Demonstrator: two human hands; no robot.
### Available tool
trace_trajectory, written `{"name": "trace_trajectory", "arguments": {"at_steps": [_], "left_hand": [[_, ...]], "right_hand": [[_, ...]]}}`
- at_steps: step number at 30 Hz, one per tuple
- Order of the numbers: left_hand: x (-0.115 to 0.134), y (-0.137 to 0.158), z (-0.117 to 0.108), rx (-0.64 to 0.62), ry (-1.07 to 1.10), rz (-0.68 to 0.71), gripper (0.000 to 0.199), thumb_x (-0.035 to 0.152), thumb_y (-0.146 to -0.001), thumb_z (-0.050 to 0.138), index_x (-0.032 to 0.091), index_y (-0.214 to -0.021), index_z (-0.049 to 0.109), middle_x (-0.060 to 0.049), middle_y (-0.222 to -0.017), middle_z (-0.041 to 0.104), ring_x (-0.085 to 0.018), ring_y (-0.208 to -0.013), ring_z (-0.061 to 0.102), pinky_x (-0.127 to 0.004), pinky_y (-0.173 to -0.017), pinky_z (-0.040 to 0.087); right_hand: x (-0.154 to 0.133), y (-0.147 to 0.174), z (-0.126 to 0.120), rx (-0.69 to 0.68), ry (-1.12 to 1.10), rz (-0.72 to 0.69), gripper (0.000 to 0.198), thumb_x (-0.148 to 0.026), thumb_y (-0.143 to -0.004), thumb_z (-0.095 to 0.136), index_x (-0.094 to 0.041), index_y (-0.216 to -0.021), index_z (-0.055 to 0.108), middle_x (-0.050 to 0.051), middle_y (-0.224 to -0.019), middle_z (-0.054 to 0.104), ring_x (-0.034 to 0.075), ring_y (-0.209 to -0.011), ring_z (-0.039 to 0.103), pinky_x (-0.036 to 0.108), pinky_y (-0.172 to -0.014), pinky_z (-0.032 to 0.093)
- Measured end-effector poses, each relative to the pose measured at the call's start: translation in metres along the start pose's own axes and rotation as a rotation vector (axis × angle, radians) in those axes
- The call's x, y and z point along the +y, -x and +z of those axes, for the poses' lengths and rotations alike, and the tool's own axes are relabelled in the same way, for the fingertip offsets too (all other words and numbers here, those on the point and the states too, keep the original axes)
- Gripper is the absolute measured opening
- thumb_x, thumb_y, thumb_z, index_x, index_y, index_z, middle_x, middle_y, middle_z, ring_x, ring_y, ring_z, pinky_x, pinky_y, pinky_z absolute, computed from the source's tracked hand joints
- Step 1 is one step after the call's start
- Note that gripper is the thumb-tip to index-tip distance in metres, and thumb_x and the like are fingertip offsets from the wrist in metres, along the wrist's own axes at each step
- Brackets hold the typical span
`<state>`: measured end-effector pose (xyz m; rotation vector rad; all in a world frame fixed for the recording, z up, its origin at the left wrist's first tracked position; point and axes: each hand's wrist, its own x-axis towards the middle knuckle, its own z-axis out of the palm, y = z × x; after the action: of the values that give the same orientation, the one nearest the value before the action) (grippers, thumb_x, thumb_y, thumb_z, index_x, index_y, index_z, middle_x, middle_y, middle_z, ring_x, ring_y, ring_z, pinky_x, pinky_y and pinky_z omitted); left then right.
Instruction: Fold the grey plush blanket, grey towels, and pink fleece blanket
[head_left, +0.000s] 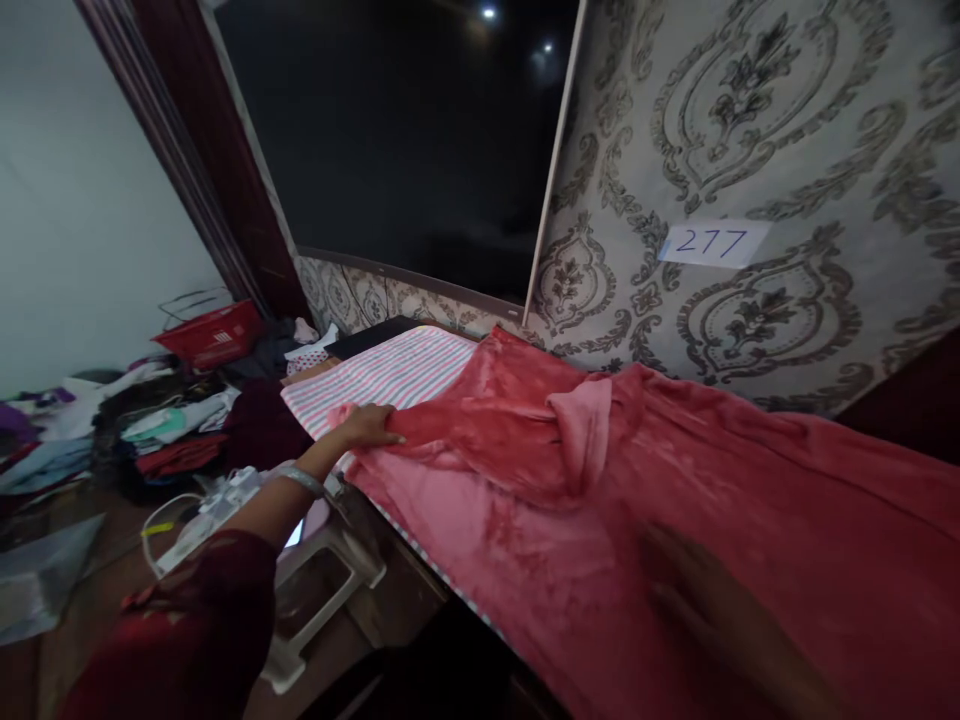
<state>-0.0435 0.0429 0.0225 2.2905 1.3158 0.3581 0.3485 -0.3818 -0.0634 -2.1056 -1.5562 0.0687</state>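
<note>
A red plush garment [720, 480] lies spread over the table, its sleeve [480, 430] folded across it toward the left. My left hand [367, 425] is closed on the end of that sleeve, with a bit of pink cuff showing behind the fingers. At the lower right, my right hand [697, 590] is over the garment, blurred, with fingers stretched out and the thumb apart. Whether it touches the fabric I cannot tell. Under the garment's left side shows a striped cloth [397, 370] in pink, green and white.
A white plastic stool [330, 580] stands left of the table, with a power strip [217, 510] and cables near it. Piles of clothes [180, 430] and a red basket [210, 330] lie further left. Behind the table are a large dark screen [405, 130] and patterned wallpaper [750, 330].
</note>
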Motion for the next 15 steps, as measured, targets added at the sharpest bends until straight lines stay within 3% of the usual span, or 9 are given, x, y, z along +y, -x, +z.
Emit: {"name": "trace_trajectory", "arguments": {"at_steps": [5, 8, 12, 15], "left_hand": [[0.015, 0.006, 0.004, -0.031, 0.052, -0.038, 0.027, 0.029, -0.05, 0.083, 0.023, -0.06, 0.059, -0.004, -0.063, 0.063, -0.035, -0.091, 0.068, -0.042, -0.088, 0.048], [0.02, 0.014, -0.005, -0.037, 0.166, -0.009, 0.021, 0.031, -0.054, 0.076, 0.022, -0.069, 0.065, -0.005, -0.07, 0.069, -0.031, -0.082, 0.069, -0.037, -0.076, 0.053], [0.02, 0.025, -0.023, -0.028, 0.408, 0.014, 0.03, 0.035, -0.052, 0.074, 0.021, -0.079, 0.068, -0.008, -0.082, 0.076, -0.032, -0.082, 0.07, -0.036, -0.071, 0.057], [0.013, 0.032, -0.041, -0.015, 0.395, 0.03, 0.035, 0.036, -0.051, 0.074, 0.02, -0.082, 0.069, -0.007, -0.088, 0.077, -0.033, -0.088, 0.071, -0.036, -0.078, 0.058]], "right_hand": [[-0.025, -0.068, -0.01, 0.019, -0.028, -0.016, 0.06, -0.051, -0.091, 0.042, -0.018, -0.139, 0.058, 0.013, -0.142, 0.06, 0.032, -0.126, 0.059, 0.048, -0.105, 0.049], [-0.052, -0.115, -0.008, 0.063, -0.155, 0.085, 0.066, -0.048, -0.09, 0.047, -0.015, -0.146, 0.048, 0.016, -0.135, 0.062, 0.029, -0.111, 0.067, 0.043, -0.096, 0.053], [-0.088, -0.161, 0.002, 0.135, -0.138, 0.214, 0.078, -0.045, -0.084, 0.062, -0.011, -0.151, 0.04, 0.022, -0.146, 0.051, 0.035, -0.129, 0.054, 0.046, -0.105, 0.045], [-0.101, -0.187, 0.013, 0.168, -0.269, 0.294, 0.069, -0.028, -0.074, 0.069, -0.011, -0.139, 0.055, 0.022, -0.133, 0.061, 0.037, -0.124, 0.057, 0.047, -0.103, 0.045]]}}
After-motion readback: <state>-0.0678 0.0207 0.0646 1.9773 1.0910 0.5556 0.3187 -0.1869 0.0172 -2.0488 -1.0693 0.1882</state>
